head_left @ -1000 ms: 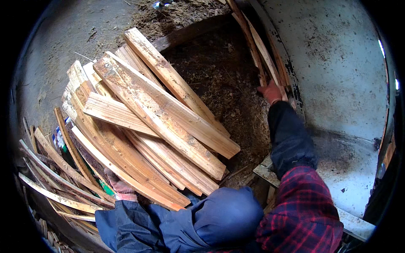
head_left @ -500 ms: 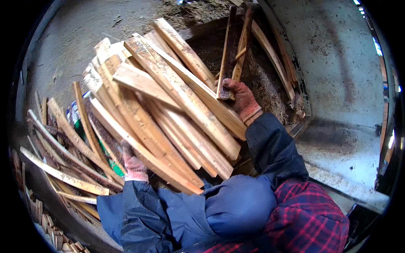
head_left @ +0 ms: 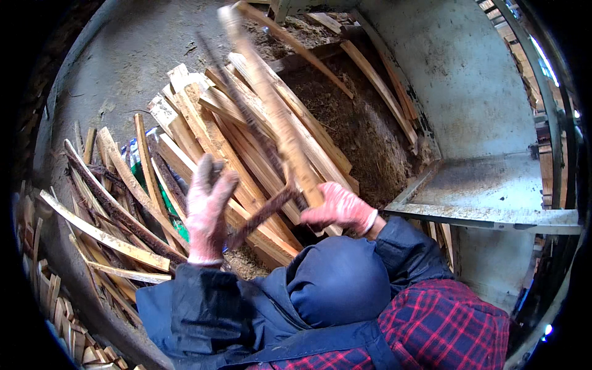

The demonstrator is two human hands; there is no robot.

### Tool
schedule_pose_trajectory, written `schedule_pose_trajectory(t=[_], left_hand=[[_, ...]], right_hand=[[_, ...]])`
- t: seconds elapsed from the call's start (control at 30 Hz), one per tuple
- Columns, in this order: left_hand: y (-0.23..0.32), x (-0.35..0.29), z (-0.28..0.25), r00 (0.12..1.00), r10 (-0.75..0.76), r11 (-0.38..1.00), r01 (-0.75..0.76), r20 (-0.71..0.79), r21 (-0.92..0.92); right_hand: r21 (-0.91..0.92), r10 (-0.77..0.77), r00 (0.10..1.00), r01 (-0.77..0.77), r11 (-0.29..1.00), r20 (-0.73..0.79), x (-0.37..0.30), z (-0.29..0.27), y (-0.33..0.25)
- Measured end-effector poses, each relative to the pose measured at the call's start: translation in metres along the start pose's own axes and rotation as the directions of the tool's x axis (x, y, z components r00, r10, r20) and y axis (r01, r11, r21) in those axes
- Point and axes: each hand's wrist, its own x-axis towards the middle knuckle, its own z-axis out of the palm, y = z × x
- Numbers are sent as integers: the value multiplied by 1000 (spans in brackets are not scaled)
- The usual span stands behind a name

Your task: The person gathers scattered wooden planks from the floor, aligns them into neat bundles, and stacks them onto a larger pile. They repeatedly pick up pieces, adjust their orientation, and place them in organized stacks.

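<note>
Your gloved right hand (head_left: 340, 209) is clamped around the lower end of a long pale stick (head_left: 274, 111), which slants up and away over the stacked planks (head_left: 216, 148). Your left hand (head_left: 208, 213) is raised well apart from it, fingers spread, just beside the lower end of a short dark stick (head_left: 265, 213), blurred, that crosses toward your right hand.

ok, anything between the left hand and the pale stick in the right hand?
Yes, in this view: a thin dark stick left of the pale stick, and a shorter brown piece slanting from the right hand toward the left hand. Whether it touches there, I can't tell.
</note>
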Motion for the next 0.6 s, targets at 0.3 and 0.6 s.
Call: schedule_pose_trajectory(t=[0.3,0.6], left_hand=[[4,4,33,958,-159,980,124,-238,-156],[1,3,1,916,-303,876,159,-263,-455]], right_hand=[[-388,-41,856,276,879,516,41,11,-23],[-785,-609,730,165,597,-310,255,-153,-75]])
